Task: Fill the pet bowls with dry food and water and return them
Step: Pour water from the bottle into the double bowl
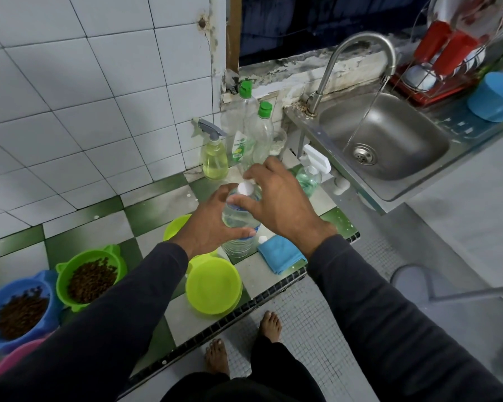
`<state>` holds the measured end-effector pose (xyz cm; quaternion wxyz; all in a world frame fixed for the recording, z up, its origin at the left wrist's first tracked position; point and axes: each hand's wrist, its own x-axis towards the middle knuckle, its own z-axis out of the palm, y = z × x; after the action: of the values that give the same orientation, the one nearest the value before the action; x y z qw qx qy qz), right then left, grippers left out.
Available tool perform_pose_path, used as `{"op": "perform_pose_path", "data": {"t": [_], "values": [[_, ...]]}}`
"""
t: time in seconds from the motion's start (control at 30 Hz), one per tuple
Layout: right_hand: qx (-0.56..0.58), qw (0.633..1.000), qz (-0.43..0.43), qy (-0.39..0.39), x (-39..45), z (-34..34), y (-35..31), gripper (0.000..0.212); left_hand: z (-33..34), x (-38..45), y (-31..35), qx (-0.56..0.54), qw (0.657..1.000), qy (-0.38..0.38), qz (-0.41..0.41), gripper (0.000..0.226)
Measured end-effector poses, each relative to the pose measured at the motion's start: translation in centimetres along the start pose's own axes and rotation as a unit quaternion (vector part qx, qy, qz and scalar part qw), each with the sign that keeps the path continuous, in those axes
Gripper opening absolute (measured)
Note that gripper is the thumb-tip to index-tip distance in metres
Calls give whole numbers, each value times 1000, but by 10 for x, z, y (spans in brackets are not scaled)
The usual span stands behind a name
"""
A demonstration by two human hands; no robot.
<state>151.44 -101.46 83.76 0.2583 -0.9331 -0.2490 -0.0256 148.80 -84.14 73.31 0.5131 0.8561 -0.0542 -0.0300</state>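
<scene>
1. Bowls sit at the lower left of the frame on the checkered desk (pixel 157 198): a blue bowl (pixel 18 311) and a green bowl (pixel 90 278), both holding brown dry food, with a pink bowl (pixel 9 362) partly visible below them.
2. Two lime bowls hold no food: one (pixel 214 287) at lower centre near the desk edge, another (pixel 176 226) mostly hidden behind the left forearm.
3. A clear water bottle (pixel 240 224) stands upright on the desk at centre frame, its white cap (pixel 246 189) on top.
4. The left hand (pixel 212 224) wraps around the bottle's upper body, fingers curled on it.
5. The right hand (pixel 276 198) is above the bottle, thumb and fingertips curled around the cap.
6. A blue cloth (pixel 280 255) lies just right of the bottle.
7. Behind it stand a spray bottle (pixel 214 158) and two green-capped bottles (pixel 244 132).
8. At upper right, the tap (pixel 357 59) runs water into the sink (pixel 389 140).
</scene>
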Motion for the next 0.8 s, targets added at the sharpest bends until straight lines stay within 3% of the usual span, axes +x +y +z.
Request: {"op": "perform_pose_path", "data": {"t": [0.13,0.27,0.4,0.53,0.7,0.8], "values": [[7,998,-51,-19,2,-2,1,26,0,0,0,2,1000,-1,2,88],[-2,995,-97,-18,-2,-2,4,51,1,1,-2,3,1000,-5,5,95],[-28,999,-9,18,3,-1,0,48,2,1,-2,1,1000,3,6,85],[-26,999,-21,1,4,-3,-3,31,1,-1,-3,-20,1000,-1,6,94],[-5,999,-41,-6,2,-5,-1,53,4,-2,-8,-48,999,1,-12,94],[-49,999,5,6,6,-4,-1,47,7,-4,-17,-56,998,-8,-23,91]]}}
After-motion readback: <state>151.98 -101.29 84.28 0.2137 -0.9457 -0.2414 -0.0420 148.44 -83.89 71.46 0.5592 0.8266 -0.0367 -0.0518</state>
